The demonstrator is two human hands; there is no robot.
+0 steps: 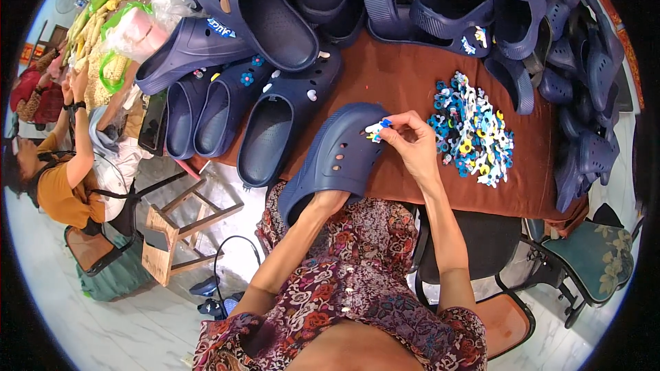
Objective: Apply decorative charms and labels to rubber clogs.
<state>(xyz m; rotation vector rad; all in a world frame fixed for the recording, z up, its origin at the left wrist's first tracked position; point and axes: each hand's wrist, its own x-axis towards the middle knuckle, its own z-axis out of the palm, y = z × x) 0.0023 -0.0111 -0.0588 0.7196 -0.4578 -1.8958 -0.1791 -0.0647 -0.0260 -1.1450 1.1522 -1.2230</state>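
Pinches 1 small white-and-blue charm in the right hand, at the holed upper of 1 navy clog. Has the left hand inside the clog, with fingers hidden; cannot tell its grip. Has the clog left of 1 heap of charms on brown cloth.
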